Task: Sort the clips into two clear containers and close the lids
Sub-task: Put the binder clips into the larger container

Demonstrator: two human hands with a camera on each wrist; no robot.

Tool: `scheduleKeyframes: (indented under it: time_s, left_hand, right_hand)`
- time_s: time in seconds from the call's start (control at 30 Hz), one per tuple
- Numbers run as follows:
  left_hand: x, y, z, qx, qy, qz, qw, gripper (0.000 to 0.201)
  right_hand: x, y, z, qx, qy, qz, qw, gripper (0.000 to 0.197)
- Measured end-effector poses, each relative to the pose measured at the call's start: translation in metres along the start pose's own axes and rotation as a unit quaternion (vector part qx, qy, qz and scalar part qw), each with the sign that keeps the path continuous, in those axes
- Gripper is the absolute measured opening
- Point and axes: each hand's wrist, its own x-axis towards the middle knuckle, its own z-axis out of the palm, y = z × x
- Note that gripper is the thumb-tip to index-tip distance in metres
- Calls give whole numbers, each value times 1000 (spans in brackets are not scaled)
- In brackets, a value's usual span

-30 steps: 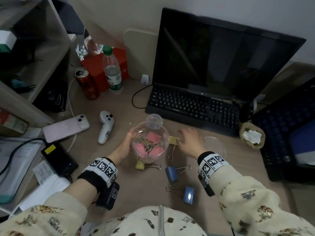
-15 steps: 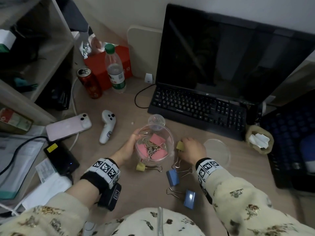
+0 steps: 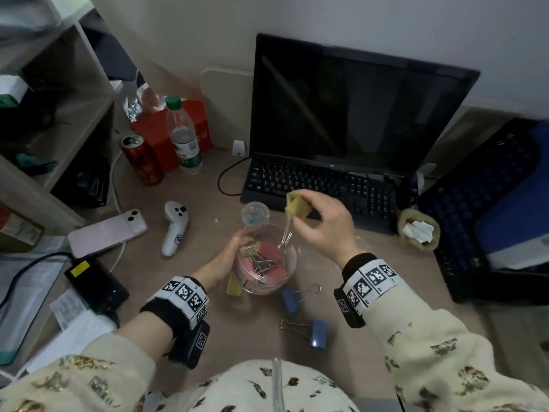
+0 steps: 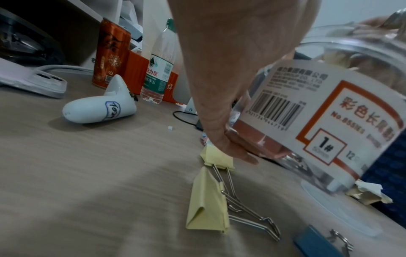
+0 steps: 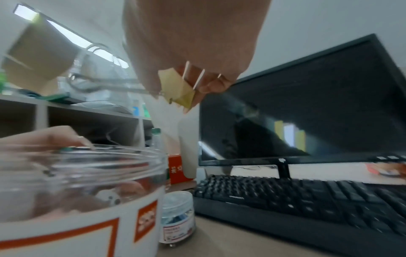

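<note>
While the left hand [image 3: 221,260] curled around the side of a clear open jar [image 3: 269,264] on the desk [image 3: 190,295], the right hand [image 3: 323,224] pinched a yellow binder clip [image 3: 297,205] above the rim, wire handles dangling into the mouth. Pink clips [image 3: 273,270] lay inside. Another yellow clip [image 3: 233,288] sat just left of the jar, two blue clips [image 3: 318,333] lay nearer the person, and a small lidded container [image 3: 255,214] stood behind the jar.

From the left wrist, the fingers [image 4: 232,149] wrapped the labelled jar [image 4: 325,111] low on its wall, two yellow clips [image 4: 208,203] lying on the desk beside them.

From the right wrist, thumb and fingertips [image 5: 211,85] gripped the yellow clip [image 5: 175,90] above the jar's open rim [image 5: 87,163], with the small container [image 5: 178,217] beyond and a keyboard [image 5: 307,196] to the right.
</note>
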Motion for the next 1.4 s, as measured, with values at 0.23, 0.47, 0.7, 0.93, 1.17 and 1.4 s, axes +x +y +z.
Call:
scheduleKeyframes:
  time_s: [0.23, 0.47, 0.7, 0.93, 1.17, 1.4]
  left_hand:
    - [-1, 6, 15, 4, -9, 3, 1000, 81]
    - [3, 5, 30, -17, -33, 21, 999, 84]
    - [9, -4, 33, -16, -23, 54, 998, 86]
    - [0, 2, 22, 10, -31, 43, 999, 76]
    - [-14, -4, -21, -38, 56, -39, 997, 56]
    - [-22, 0, -49, -90, 123, -52, 987, 65]
  right_hand:
    - [-16, -17, 8, -191, -183, -105, 959, 38]
    - [-25, -35, 13, -302, -249, -69, 918, 37]
    - [-32, -39, 22, -301, -250, -54, 919, 42]
    - [-34, -26, 20, -231, -147, -56, 960, 43]
    - [-26, -6, 11, -209, -12, 58, 976, 28]
    - [-36, 4, 50, -215, -353, 135, 901, 43]
